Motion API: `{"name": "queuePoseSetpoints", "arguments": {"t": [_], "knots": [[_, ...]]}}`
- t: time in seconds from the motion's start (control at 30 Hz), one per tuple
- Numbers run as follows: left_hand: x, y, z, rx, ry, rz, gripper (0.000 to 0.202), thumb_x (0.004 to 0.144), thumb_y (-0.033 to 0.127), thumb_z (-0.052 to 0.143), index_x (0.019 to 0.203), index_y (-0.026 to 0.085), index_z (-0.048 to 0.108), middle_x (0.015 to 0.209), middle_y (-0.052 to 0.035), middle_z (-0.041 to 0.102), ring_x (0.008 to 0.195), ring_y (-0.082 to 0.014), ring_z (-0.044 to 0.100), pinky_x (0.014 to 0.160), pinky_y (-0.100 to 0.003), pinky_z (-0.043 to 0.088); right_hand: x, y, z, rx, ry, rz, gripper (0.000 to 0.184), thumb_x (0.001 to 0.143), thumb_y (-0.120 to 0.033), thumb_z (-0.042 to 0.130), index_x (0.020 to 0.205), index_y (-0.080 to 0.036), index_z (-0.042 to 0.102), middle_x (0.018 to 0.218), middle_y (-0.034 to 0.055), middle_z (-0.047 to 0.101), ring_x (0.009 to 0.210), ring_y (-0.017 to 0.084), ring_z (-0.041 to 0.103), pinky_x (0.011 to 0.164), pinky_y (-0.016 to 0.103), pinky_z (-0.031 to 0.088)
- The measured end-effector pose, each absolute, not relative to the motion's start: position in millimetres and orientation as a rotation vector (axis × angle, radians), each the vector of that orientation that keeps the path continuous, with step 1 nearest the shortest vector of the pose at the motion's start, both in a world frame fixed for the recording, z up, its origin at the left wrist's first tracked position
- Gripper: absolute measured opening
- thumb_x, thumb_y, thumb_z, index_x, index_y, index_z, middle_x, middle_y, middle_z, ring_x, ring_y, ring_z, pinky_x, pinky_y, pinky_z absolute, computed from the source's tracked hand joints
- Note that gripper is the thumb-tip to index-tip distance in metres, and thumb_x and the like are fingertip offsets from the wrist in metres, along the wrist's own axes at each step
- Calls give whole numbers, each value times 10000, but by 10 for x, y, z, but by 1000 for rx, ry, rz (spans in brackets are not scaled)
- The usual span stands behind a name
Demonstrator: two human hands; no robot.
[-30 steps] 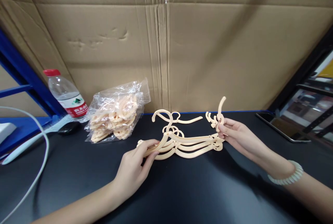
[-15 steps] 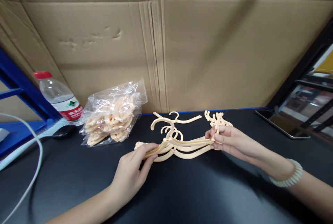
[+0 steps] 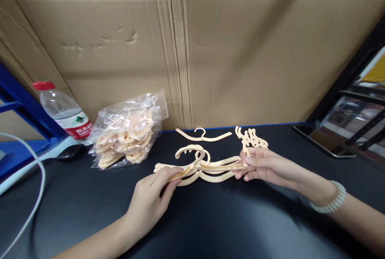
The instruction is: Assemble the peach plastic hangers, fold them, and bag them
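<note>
My left hand [image 3: 156,188] is closed on the left arm of a cream plastic clothes hanger [image 3: 221,167], thumb below and fingers above. The hanger is tilted, its hook pointing away and to the left. At its right tip, my right hand [image 3: 258,164] pinches a small cream plastic piece [image 3: 246,150] that stands upright against the hanger end; whether it is joined there I cannot tell. The lower fingers of that hand are spread under the tip. More cream hangers [image 3: 216,178] lie on the black table [image 3: 210,219] beneath the held one, partly hidden.
Another hanger [image 3: 204,137] lies farther back, beside a pile of small cream pieces [image 3: 255,140]. A clear bag [image 3: 129,134] of cream parts, a black mouse [image 3: 70,152] and a bottle [image 3: 63,110] stand left. A phone [image 3: 323,142] lies right. Cardboard [image 3: 240,50] closes the back.
The held hanger has tipped so its hook sits lower. My right hand's lower fingers have spread, and the small piece has shifted slightly left. My left hand stays nearly in place.
</note>
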State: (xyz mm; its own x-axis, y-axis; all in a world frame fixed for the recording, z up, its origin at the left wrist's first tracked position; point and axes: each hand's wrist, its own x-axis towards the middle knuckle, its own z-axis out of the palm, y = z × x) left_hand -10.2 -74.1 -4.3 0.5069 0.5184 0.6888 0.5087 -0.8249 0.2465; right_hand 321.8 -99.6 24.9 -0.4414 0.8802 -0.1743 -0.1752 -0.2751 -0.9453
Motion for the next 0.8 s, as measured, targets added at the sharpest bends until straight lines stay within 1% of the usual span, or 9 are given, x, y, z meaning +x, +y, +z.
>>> {"name": "queuePoseSetpoints", "arguments": {"t": [0.1,0.3,0.47,0.57,0.67,0.73,0.8], "knots": [[-95,-738,-39,2711,915,1253,158,950,180,527,1095,197,589,941,-48,737,822,-155,717,719,-210,559,3221,-995,251,-983,-1205,1805,237,869,-352,703,885,-153,576,957,122,728,884,190,704,789,286,537],[-90,-742,-16,2737,905,1248,164,949,172,515,1092,209,586,920,-46,740,804,-167,718,710,-233,561,3176,-996,230,-981,-1239,1741,252,853,-357,717,844,-167,553,902,74,718,810,156,702,741,265,545],[-104,-744,-23,2676,936,1200,167,949,175,515,1097,207,586,950,-51,742,826,-168,721,698,-218,566,3107,-1002,198,-987,-1252,1631,289,796,-358,769,798,-183,539,752,22,695,701,142,689,684,267,549],[-109,-746,-26,2651,944,1181,170,952,177,511,1103,204,586,966,-51,740,848,-161,720,724,-211,563,3073,-1008,187,-988,-1256,1532,315,771,-379,787,793,-186,539,702,16,684,664,146,680,664,275,548],[-111,-748,-30,2655,946,1153,194,956,179,503,1136,203,574,992,-54,740,853,-154,721,743,-205,556,3047,-1014,179,-981,-1243,1452,309,767,-371,792,780,-189,542,661,8,668,611,138,656,609,261,529],[-110,-749,-30,2647,957,1139,207,959,185,496,1153,203,565,1004,-55,739,849,-151,721,736,-199,551,3032,-1011,170,-968,-1199,1436,297,769,-368,789,765,-191,551,656,3,659,588,135,638,584,262,516],[-107,-751,-25,2626,974,1129,202,961,193,494,1150,209,563,992,-46,736,827,-145,720,714,-191,545,3016,-1006,159,-949,-1148,1425,280,766,-370,790,759,-195,571,669,2,654,599,141,633,595,275,513]]}}
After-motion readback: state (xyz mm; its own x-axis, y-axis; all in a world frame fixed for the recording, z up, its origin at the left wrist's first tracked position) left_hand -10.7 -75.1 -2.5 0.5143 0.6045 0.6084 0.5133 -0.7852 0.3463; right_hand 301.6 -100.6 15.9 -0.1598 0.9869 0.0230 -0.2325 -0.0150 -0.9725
